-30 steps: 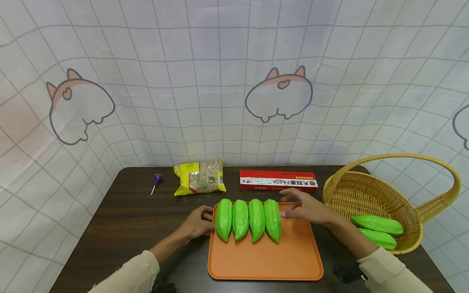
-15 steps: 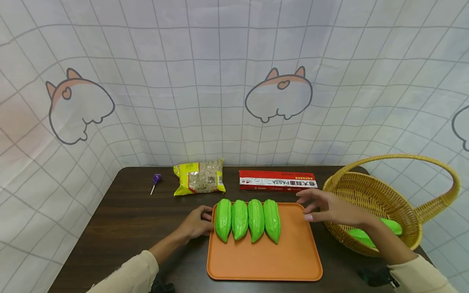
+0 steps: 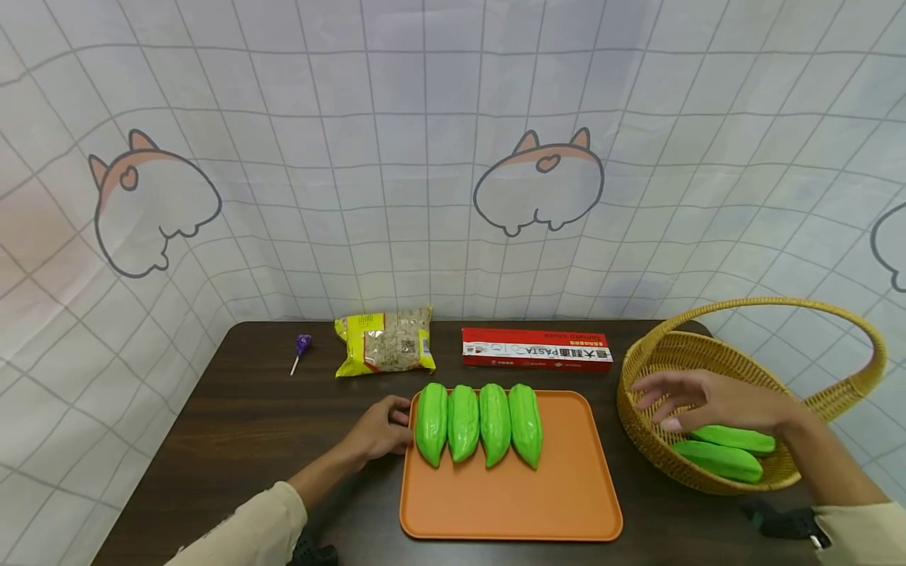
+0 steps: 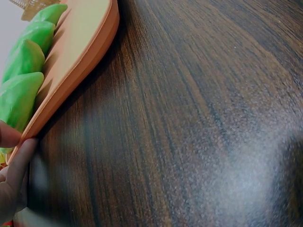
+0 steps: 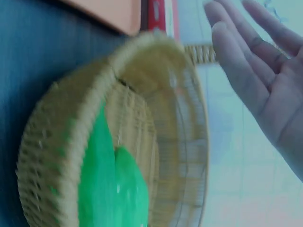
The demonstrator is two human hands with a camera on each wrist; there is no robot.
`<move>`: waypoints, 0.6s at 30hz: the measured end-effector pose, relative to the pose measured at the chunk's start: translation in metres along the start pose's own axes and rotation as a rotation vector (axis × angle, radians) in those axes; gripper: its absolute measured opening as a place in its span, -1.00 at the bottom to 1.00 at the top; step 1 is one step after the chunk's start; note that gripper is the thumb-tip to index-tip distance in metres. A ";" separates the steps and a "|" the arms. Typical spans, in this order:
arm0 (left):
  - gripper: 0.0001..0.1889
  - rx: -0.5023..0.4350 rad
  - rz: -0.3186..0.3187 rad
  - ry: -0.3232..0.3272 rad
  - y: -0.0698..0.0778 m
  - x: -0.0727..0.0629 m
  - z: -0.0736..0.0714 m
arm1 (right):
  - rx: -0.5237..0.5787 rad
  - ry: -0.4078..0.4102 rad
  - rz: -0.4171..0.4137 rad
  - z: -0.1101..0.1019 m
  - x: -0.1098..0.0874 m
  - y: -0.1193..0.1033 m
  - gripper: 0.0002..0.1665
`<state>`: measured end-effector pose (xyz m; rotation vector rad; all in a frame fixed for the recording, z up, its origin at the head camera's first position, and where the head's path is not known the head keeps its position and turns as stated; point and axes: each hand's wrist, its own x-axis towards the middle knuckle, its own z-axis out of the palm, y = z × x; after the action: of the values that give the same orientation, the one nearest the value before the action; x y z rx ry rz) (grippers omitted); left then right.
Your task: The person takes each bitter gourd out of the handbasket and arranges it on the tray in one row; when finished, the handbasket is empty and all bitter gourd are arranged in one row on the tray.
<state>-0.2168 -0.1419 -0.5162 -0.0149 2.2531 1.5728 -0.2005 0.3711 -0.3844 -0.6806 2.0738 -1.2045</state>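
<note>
Several glossy green vegetables, elongated and pointed like bitter melons, lie side by side in a row (image 3: 463,425) on the left half of the orange tray (image 3: 538,503). My left hand (image 3: 379,428) pinches the tray's left rim; in the left wrist view its thumb (image 4: 8,135) lies over the rim and its fingers are against the outside. My right hand (image 3: 715,399) is over the wicker basket (image 3: 640,417), holding nothing, with its fingers loosely extended. Two more of the green vegetables (image 3: 718,461) lie in the basket, below that hand.
Behind the tray stand a red pasta box (image 3: 538,350) and a yellow bag of grain-like food (image 3: 388,343). A purple lollipop (image 3: 303,346) lies at the back left of the dark wooden table (image 3: 233,440). The basket's tall handle (image 3: 778,302) arches up at the right.
My right hand has moved away from the rightmost vegetable on the tray, rightward to above the basket. The left hand stays at the tray's rim.
</note>
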 end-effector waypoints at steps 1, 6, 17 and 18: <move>-0.31 0.000 0.000 0.000 0.000 0.000 0.000 | -0.006 0.014 0.008 -0.004 -0.003 0.003 -0.37; -0.31 -0.001 -0.003 -0.001 -0.001 0.001 0.000 | 0.014 0.071 0.086 -0.020 -0.010 0.019 -0.35; -0.31 -0.002 -0.005 0.001 -0.001 0.001 0.000 | -0.068 0.168 0.292 -0.047 -0.013 0.051 -0.22; -0.31 -0.003 -0.004 0.001 -0.001 0.001 0.000 | -0.074 0.174 0.310 -0.049 -0.014 0.054 -0.20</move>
<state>-0.2174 -0.1417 -0.5172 -0.0205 2.2499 1.5742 -0.2340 0.4322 -0.4107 -0.2785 2.2758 -1.0442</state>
